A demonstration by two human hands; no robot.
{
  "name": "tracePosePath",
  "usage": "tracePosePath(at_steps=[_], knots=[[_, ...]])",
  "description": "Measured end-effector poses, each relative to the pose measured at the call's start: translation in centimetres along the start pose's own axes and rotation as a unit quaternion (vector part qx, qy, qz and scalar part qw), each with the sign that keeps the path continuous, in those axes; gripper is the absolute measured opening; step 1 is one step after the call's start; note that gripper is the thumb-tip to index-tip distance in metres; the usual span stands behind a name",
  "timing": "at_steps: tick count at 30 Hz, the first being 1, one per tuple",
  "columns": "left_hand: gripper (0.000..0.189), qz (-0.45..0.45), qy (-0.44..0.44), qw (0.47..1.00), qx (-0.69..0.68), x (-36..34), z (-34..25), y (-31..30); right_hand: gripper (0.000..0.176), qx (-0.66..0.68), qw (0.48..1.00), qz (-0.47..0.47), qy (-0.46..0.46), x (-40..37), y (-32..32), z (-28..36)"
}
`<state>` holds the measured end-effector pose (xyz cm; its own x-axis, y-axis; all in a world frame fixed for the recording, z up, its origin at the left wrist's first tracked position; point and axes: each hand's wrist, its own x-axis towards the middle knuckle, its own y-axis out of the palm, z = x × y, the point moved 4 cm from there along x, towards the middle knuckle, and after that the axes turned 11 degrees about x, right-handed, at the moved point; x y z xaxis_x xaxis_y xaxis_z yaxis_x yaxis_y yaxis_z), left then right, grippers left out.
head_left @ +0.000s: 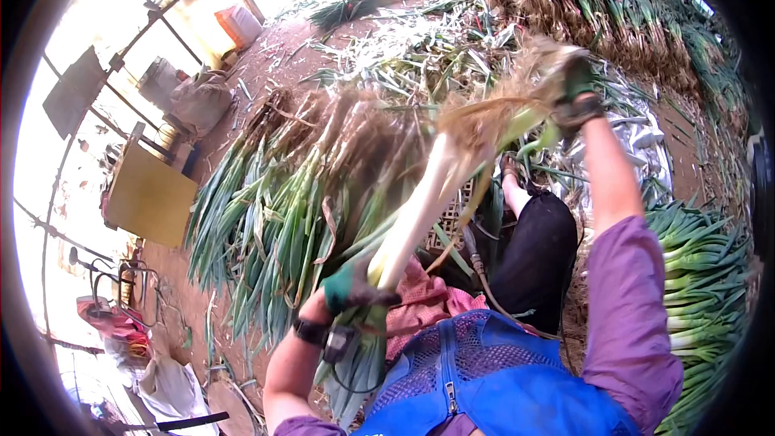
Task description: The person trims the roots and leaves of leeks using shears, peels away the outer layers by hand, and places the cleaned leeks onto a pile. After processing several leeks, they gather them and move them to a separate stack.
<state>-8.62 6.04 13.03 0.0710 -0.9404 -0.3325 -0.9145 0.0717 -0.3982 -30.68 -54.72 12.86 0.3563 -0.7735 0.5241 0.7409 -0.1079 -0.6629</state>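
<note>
My left hand (353,287), in a green and black glove, is closed around long white-stemmed leeks (420,202). Their green leaves hang below the fist, and their root ends point up and away from me. A strip of outer leaf and brown dry skin (517,117) stretches from the stems up to my right hand (573,93). That gloved hand is raised at upper right, blurred, with its fingers closed on the strip. A dark band and a small grey device (339,343) sit by my left wrist.
Unpeeled leeks (299,169) lie piled at left, with more heaped at the back right (597,8). Cleaner leeks (698,307) are stacked at my right. Peelings (436,56) cover the ground ahead. A hose with a nozzle (475,254) is near my knee. A yellow board (152,198) stands left.
</note>
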Motion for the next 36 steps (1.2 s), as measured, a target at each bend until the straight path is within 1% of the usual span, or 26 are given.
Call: tracePosePath(at_steps=[2,3,4,6,7,8,9,12,13,14,16,17,19,21,23,24,26,27,30,31,34,35,36], knots=[[0.078,-0.013,-0.045,0.999,-0.019,-2.0,4.7,0.5,0.048,0.004,1.0,-0.024,0.005,1.2,-4.6,-2.1],[0.085,-0.094,-0.027,0.995,0.024,-2.2,4.8,0.3,0.046,0.014,1.0,-0.019,-0.003,1.2,-6.3,-2.3],[0.089,-0.091,-0.081,0.991,-0.057,-1.8,5.3,0.7,0.045,0.028,1.0,-0.007,-0.011,0.8,-7.3,-2.0],[0.1,-0.136,-0.148,0.973,0.116,0.4,7.1,0.6,0.042,0.075,0.996,0.039,-0.03,-0.9,-8.1,-0.5],[0.092,-0.141,-0.187,0.967,0.103,1.3,6.6,0.8,0.041,0.107,0.991,0.075,-0.04,-2.5,-7.7,1.0],[0.09,-0.167,-0.177,0.963,0.115,2.1,6.2,1.0,0.04,0.141,0.982,0.117,-0.046,-4.5,-6.9,2.9],[0.089,-0.169,-0.169,0.965,0.111,2.6,6.6,1.5,0.039,0.18,0.968,0.17,-0.044,-6.8,-5.8,4.8],[0.088,-0.171,-0.139,0.969,0.114,4.2,9.1,2.8,0.035,0.277,0.904,0.325,-0.024,-15.2,-0.8,11.7],[0.089,-0.171,-0.127,0.97,0.116,4.5,9.5,3.2,0.034,0.287,0.891,0.35,-0.031,-18.1,1.3,13.7],[0.09,-0.158,-0.144,0.97,0.113,4.4,8.7,3.4,0.033,0.279,0.891,0.356,-0.046,-20.7,3.3,15.4],[0.091,-0.134,-0.175,0.97,0.107,4.0,6.2,3.5,0.03,0.209,0.924,0.306,-0.089,-25.2,6.8,18.1],[0.09,-0.141,-0.175,0.967,0.124,3.9,6.3,3.7,0.035,0.125,0.955,0.246,-0.109,-26.7,7.6,18.7],[0.085,-0.174,-0.196,0.95,0.172,3.3,5.1,3.7,0.038,0.062,0.971,0.213,-0.085,-27.0,7.8,20.3],[0.083,-0.189,-0.21,0.935,0.213,2.8,4.2,4.0,0.036,0.104,0.957,0.27,0.004,-26.7,7.5,21.0],[0.084,-0.192,-0.216,0.925,0.246,2.7,3.7,4.5,0.027,0.077,0.971,0.224,-0.041,-26.2,8.8,20.0],[0.083,-0.21,-0.211,0.92,0.255,2.7,3.3,4.8,0.024,0.106,0.968,0.225,-0.028,-25.7,8.7,19.9],[0.082,-0.241,-0.197,0.91,0.274,2.7,2.9,5.7,0.021,0.093,0.967,0.231,-0.047,-25.2,8.2,19.9],[0.074,-0.223,-0.208,0.912,0.276,2.9,3.4,6.1,0.02,0.08,0.969,0.227,-0.054,-25.0,8.1,19.8],[0.071,-0.234,-0.185,0.905,0.302,3.8,3.7,6.5,0.019,0.072,0.974,0.208,-0.062,-24.0,9.4,18.0],[0.069,-0.238,-0.184,0.906,0.299,4.0,3.5,6.4,0.019,0.082,0.968,0.234,-0.028,-23.8,9.7,17.5],[0.068,-0.254,-0.137,0.91,0.297,4.4,2.9,6.0,0.024,0.145,0.967,0.209,-0.002,-22.5,10.5,16.1],[0.066,-0.258,-0.147,0.904,0.308,4.4,2.9,6.1,0.025,0.14,0.964,0.223,0.042,-21.8,11.1,15.1],[0.067,-0.246,-0.147,0.908,0.307,4.4,3.1,6.1,0.026,0.206,0.951,0.2,0.115,-21.2,11.4,13.7]])
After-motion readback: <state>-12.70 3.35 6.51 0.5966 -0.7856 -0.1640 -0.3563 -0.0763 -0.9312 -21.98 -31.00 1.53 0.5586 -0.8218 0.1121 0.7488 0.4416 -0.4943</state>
